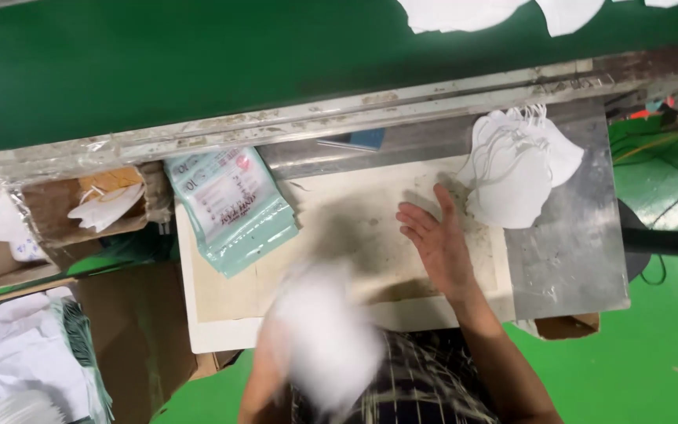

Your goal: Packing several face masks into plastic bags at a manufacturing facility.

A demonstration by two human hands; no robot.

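My right hand (pixel 435 238) lies flat, fingers apart, on a worn cream board (pixel 355 212), just left of a pile of white face masks (pixel 515 161) with ear loops. My left hand is hidden behind a blurred white mask (pixel 323 334) that it holds close to my body, low in the view; the forearm shows below it. A stack of pale green plastic pouches (pixel 229 206) rests on the board's left part.
A green conveyor belt (pixel 198 63) runs along the far side, with white masks (pixel 464 12) on it. A metal plate (pixel 574 243) lies under the mask pile. Cardboard boxes (pixel 103 204) with masks stand at left; cables trail on the green floor (pixel 661 330) at right.
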